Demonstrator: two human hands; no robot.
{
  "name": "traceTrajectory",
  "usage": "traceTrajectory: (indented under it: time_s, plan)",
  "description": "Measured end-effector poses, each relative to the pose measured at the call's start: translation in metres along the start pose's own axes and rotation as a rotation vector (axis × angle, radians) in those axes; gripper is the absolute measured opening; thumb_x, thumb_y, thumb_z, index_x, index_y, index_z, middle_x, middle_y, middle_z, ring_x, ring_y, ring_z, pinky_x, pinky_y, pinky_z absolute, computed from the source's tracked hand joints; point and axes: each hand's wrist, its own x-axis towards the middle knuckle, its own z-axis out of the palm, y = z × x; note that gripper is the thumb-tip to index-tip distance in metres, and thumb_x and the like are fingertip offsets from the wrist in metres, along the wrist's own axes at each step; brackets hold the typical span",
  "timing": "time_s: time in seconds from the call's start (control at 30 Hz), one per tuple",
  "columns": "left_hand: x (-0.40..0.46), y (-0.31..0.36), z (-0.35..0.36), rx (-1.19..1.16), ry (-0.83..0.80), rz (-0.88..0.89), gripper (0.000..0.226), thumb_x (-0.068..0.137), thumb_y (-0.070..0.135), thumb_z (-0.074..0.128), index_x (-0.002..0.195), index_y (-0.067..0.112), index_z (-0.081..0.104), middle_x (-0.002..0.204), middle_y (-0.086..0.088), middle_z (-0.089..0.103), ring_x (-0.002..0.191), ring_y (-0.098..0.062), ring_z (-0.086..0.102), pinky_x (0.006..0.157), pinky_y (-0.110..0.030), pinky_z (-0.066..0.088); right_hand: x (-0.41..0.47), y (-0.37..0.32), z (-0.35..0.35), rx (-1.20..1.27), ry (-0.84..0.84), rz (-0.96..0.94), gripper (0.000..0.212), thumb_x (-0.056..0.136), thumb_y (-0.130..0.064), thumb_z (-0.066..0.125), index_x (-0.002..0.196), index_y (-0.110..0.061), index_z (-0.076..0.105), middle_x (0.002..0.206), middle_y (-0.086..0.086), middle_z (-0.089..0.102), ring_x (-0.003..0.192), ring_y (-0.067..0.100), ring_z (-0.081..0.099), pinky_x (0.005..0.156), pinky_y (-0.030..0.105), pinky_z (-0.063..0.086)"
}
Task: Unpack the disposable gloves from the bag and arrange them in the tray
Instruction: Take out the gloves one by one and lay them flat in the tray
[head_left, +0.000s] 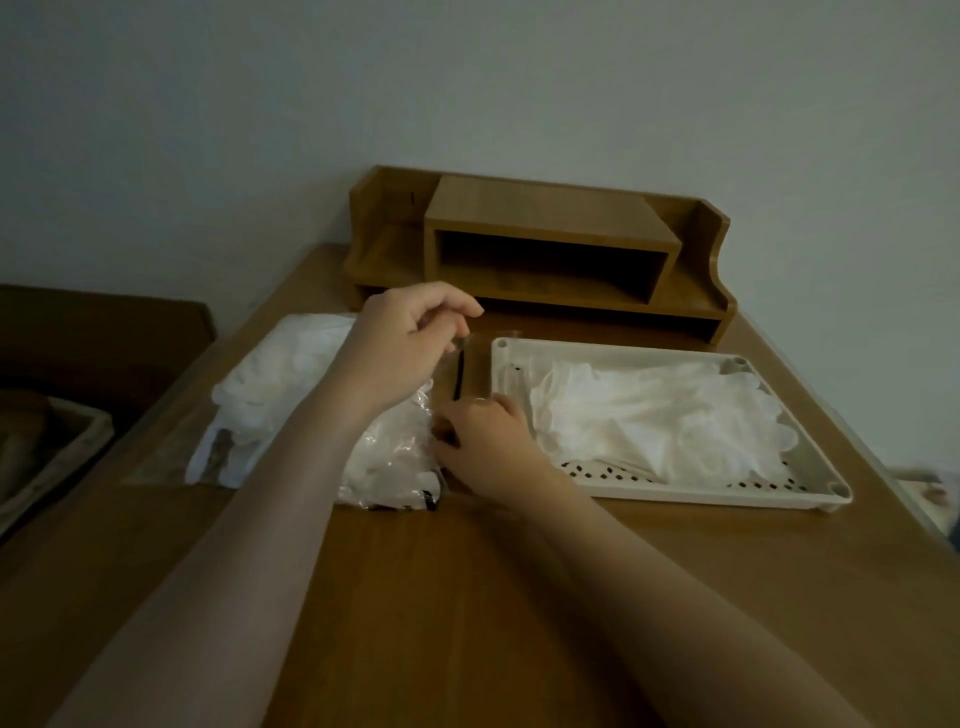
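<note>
Left hand (410, 338) pinching bag (400, 457) mouth up, holding open. Right hand (488, 441) curled at bag edge, reaching gloves inside. Tray (810, 493) beside right hand, gloves (660, 415) piled inside.

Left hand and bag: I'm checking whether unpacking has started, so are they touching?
Touching. The head view shows the left hand pinching the clear bag at its top edge, lifted off the table.

Both forearms are showing bare w/ no sleeves in view, left hand (410, 338) & right hand (485, 441) wearing no gloves, rings or watch.
</note>
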Motion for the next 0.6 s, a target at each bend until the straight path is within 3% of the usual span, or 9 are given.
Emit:
traceTrajectory:
  time_s: [0.1, 0.2, 0.27, 0.33, 0.4, 0.47, 0.53, 0.6]
  plan:
    - [0.0, -0.004, 0.0, -0.005, -0.042, -0.009, 0.028, 0.096, 0.011, 0.045, 0.094, 0.032, 0.064, 0.082, 0.014, 0.063, 0.072, 0.003, 0.059, 0.069, -0.01, 0.044, 0.003, -0.004, 0.003, -0.015, 0.055, 0.085, 0.019, 0.092, -0.034, 0.051, 0.1, -0.019, 0.061, 0.094, 0.0, 0.065, 0.1, 0.022, 0.055, 0.105, 0.035, 0.019]
    - [-0.001, -0.008, 0.002, 0.062, -0.169, -0.028, 0.024, 0.098, 0.018, 0.043, 0.101, 0.032, 0.063, 0.087, 0.017, 0.063, 0.079, 0.006, 0.058, 0.072, -0.012, 0.044, 0.003, -0.004, 0.002, 0.066, 0.056, 0.09, 0.014, 0.092, -0.026, 0.052, 0.097, -0.016, 0.061, 0.091, -0.002, 0.065, 0.095, 0.019, 0.056, 0.104, 0.036, 0.025]
    - [-0.002, -0.011, 0.004, 0.11, -0.26, -0.046, 0.023, 0.099, 0.023, 0.044, 0.108, 0.031, 0.063, 0.095, 0.017, 0.063, 0.089, 0.005, 0.058, 0.074, -0.014, 0.043, 0.001, 0.0, -0.001, 0.276, 0.091, 0.099, 0.013, 0.093, -0.02, 0.051, 0.094, -0.01, 0.06, 0.082, 0.002, 0.064, 0.078, 0.018, 0.059, 0.088, 0.034, 0.042]
    - [-0.002, -0.014, 0.005, 0.179, -0.347, -0.036, 0.022, 0.097, 0.029, 0.048, 0.113, 0.032, 0.063, 0.104, 0.017, 0.062, 0.096, 0.003, 0.056, 0.078, -0.015, 0.043, -0.002, 0.004, -0.013, 0.614, 0.125, 0.168, 0.016, 0.095, -0.018, 0.048, 0.095, -0.006, 0.058, 0.08, 0.01, 0.062, 0.068, 0.018, 0.056, 0.067, 0.032, 0.047]
    - [-0.001, -0.018, 0.005, 0.245, -0.399, -0.002, 0.025, 0.092, 0.038, 0.055, 0.115, 0.034, 0.062, 0.106, 0.017, 0.06, 0.097, 0.001, 0.054, 0.081, -0.019, 0.044, -0.004, 0.011, -0.025, 0.878, 0.182, 0.265, 0.017, 0.095, -0.017, 0.046, 0.094, -0.005, 0.058, 0.085, 0.013, 0.06, 0.075, 0.021, 0.055, 0.069, 0.035, 0.048]
    - [-0.001, -0.021, 0.002, 0.291, -0.404, 0.008, 0.023, 0.085, 0.045, 0.061, 0.107, 0.039, 0.059, 0.098, 0.019, 0.056, 0.089, 0.0, 0.053, 0.074, -0.02, 0.043, -0.006, 0.017, -0.036, 1.07, 0.214, 0.334, 0.016, 0.094, -0.012, 0.042, 0.086, -0.007, 0.056, 0.084, 0.009, 0.057, 0.078, 0.021, 0.054, 0.071, 0.033, 0.047]
    - [0.0, -0.024, 0.002, 0.351, -0.38, 0.032, 0.014, 0.082, 0.043, 0.066, 0.083, 0.037, 0.053, 0.082, 0.016, 0.054, 0.073, -0.004, 0.05, 0.064, -0.022, 0.038, -0.008, 0.022, -0.043, 1.256, 0.228, 0.352, 0.02, 0.094, -0.011, 0.039, 0.086, -0.007, 0.057, 0.081, 0.005, 0.059, 0.076, 0.018, 0.054, 0.066, 0.028, 0.046]
    - [0.0, -0.029, 0.004, 0.426, -0.357, 0.033, 0.028, 0.084, 0.037, 0.066, 0.069, 0.026, 0.045, 0.069, 0.005, 0.05, 0.062, -0.012, 0.046, 0.06, -0.027, 0.035, -0.008, 0.028, -0.05, 1.391, 0.251, 0.303, 0.023, 0.095, -0.013, 0.038, 0.096, -0.002, 0.058, 0.084, 0.008, 0.062, 0.073, 0.018, 0.055, 0.062, 0.026, 0.044]
